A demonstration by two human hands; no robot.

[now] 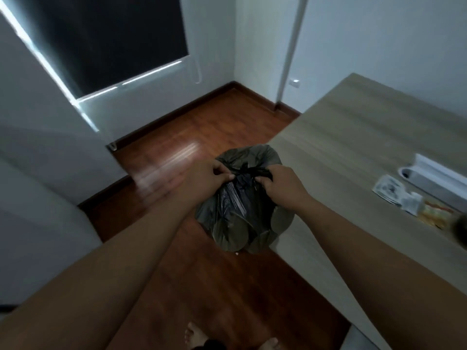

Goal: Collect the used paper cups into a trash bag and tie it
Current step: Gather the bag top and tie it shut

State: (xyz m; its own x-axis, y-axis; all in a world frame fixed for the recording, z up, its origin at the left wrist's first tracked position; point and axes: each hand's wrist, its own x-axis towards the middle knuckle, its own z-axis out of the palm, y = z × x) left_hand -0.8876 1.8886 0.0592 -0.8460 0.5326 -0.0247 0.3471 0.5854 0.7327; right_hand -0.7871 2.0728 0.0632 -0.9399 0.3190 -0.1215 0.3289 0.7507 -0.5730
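A dark, half-transparent trash bag [240, 221] hangs in the air over the wooden floor, beside the table's left edge. Round cup shapes bulge through its lower part. Its neck is gathered into a twisted bunch at the top. My left hand [202, 179] pinches the left side of that bunch. My right hand [280, 185] grips the right side, fingers curled round a black strip of the bag. No loose cups show on the table or floor.
A light wooden table [353, 152] fills the right side. On it lie a white box [434, 180], papers [389, 189] and a yellowish packet [429, 215]. Red-brown floor [202, 127] runs to white walls and a window with a dark blind [113, 41]. My bare feet [192, 334] show below.
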